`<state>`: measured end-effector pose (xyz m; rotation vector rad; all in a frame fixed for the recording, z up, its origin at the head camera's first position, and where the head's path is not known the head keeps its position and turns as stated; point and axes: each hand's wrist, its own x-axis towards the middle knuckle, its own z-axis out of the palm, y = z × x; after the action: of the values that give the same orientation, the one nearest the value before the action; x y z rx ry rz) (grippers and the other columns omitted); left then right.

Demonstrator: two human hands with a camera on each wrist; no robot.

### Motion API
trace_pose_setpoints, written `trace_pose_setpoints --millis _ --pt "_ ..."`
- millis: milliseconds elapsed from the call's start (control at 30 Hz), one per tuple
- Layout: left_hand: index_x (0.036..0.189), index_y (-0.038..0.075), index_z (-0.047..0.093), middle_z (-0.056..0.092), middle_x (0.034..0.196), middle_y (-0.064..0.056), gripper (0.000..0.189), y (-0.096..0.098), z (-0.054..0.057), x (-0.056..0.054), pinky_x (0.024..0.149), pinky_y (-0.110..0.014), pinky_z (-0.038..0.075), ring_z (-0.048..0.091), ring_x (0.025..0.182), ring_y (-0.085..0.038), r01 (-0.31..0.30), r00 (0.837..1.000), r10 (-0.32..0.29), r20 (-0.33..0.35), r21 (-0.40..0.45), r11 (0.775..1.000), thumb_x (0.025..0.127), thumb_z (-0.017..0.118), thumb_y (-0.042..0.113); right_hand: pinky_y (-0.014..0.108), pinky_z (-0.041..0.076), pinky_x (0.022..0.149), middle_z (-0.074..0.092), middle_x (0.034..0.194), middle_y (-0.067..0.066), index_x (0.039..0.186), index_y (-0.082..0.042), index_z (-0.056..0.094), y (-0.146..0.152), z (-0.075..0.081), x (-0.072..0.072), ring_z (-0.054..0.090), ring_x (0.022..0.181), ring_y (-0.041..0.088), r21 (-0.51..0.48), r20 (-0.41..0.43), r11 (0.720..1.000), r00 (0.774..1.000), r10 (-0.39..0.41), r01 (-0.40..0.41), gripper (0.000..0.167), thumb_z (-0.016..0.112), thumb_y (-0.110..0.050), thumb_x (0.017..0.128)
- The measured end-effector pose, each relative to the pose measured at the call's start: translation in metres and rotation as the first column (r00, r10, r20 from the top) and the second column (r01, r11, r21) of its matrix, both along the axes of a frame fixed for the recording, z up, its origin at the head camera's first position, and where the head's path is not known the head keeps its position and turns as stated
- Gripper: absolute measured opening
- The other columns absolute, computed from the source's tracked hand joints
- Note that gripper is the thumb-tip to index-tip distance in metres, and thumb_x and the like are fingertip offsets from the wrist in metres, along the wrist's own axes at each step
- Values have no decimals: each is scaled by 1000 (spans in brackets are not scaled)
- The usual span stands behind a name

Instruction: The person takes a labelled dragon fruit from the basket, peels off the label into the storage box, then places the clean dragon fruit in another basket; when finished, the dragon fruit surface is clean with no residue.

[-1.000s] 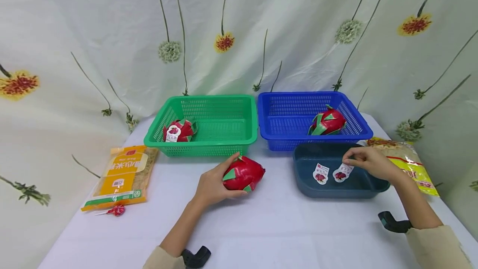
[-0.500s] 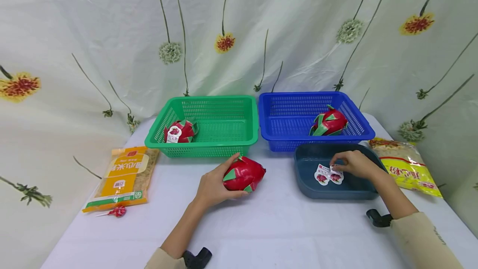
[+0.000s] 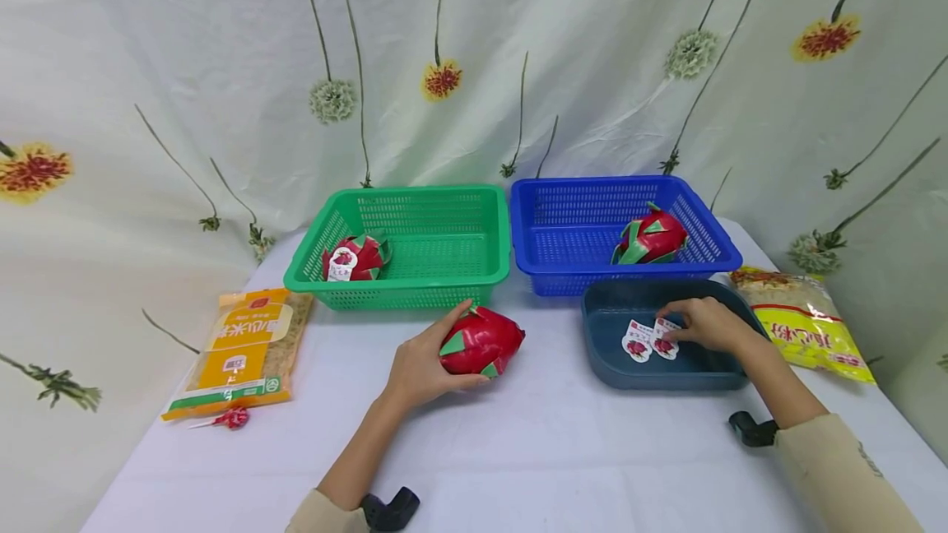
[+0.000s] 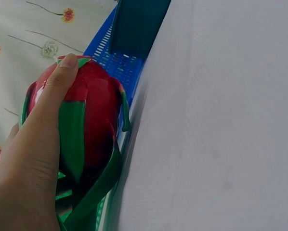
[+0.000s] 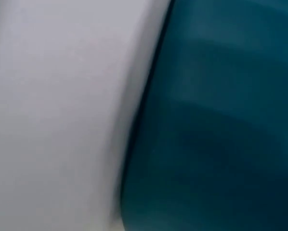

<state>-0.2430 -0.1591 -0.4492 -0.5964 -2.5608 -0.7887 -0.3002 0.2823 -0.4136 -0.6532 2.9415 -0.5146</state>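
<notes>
In the head view my left hand (image 3: pixel 425 362) grips a red dragon fruit (image 3: pixel 483 341) with green leaf tips, low over the white table. The left wrist view shows the thumb (image 4: pixel 55 89) lying along the dragon fruit's skin. My right hand (image 3: pixel 704 324) reaches into a dark teal tray (image 3: pixel 615 377). Its thumb and fingers pinch the top of a dragon fruit sticker (image 3: pixel 664 344). A second sticker (image 3: pixel 636 342) lies right beside it, on the left. The right wrist view shows only the tray's outer wall (image 5: pixel 216 120) and the tabletop.
A green basket (image 3: pixel 415 296) holds a dragon fruit (image 3: pixel 370 257) bearing a sticker. The blue basket (image 3: pixel 544 274) holds another dragon fruit (image 3: pixel 655 237). Left stand an orange grain bag (image 3: pixel 248 344) and a lollipop (image 3: pixel 235 417); a yellow bag (image 3: pixel 807 336) lies right of the tray.
My right hand has moved left inside the tray, bringing its sticker up against the other one. My left hand keeps its grip on the dragon fruit, and the head view has shifted slightly.
</notes>
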Motion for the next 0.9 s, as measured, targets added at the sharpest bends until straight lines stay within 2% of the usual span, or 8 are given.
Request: trace_pose_setpoints --millis 100,167,233,367,500,633,733,900 --pt "142 39 30 56 124 7 98 0 0 -1 69 -32 53 58 99 -13 2 1000 -2 0 4 1000 59 69 71 41 51 69 65 89 19 115 1 63 0 1 1 53 68 20 17 -20 1000 1000 -23 24 48 74 -28 77" --pt "142 41 29 55 125 7 98 0 0 -1 69 -32 53 58 100 -14 0 1000 0 5 5 1000 59 69 71 35 49 59 60 71 14 115 2 62 1 2 4 50 60 18 13 -51 998 997 -54 55 51 74 -29 77" --pt "142 43 27 55 125 7 98 1 1 -1 69 -32 53 58 100 -14 0 1000 0 13 3 1000 59 69 71 28 40 48 46 55 5 111 1 65 1 3 7 42 50 15 -2 -94 996 991 -90 91 46 75 -28 76" --pt "142 45 25 55 124 7 98 1 1 0 69 -32 53 57 100 -14 -7 1000 7 30 -5 1000 59 69 72 24 28 42 34 50 -2 98 -5 71 1 5 14 34 45 13 -46 -127 992 984 -123 118 30 74 -26 77" --pt "142 47 24 55 124 7 98 0 3 1 68 -32 53 58 99 -14 -16 999 16 37 1 1000 58 69 71 24 31 46 54 60 9 108 -5 69 -2 2 14 38 51 13 -23 -18 997 997 -72 72 40 74 -31 77" --pt "142 47 25 55 124 8 98 1 3 1 68 -31 53 57 100 -14 -7 999 6 36 7 1000 58 70 70 27 38 52 66 89 20 119 -3 61 -1 -2 12 42 60 14 11 77 999 996 -47 46 56 74 -36 75" --pt "142 45 27 55 124 8 98 1 2 1 68 -31 53 57 99 -14 -4 1000 4 25 7 1000 58 69 71 28 36 51 62 75 11 124 -4 57 2 -5 12 37 56 14 13 118 999 992 -50 48 62 73 -38 75" --pt "142 43 28 56 124 8 99 2 1 0 68 -33 52 57 99 -13 -20 999 20 31 5 1000 58 68 73 25 28 49 33 57 -6 130 -4 52 6 -4 17 29 50 11 13 126 1000 992 -30 29 70 72 -41 75"
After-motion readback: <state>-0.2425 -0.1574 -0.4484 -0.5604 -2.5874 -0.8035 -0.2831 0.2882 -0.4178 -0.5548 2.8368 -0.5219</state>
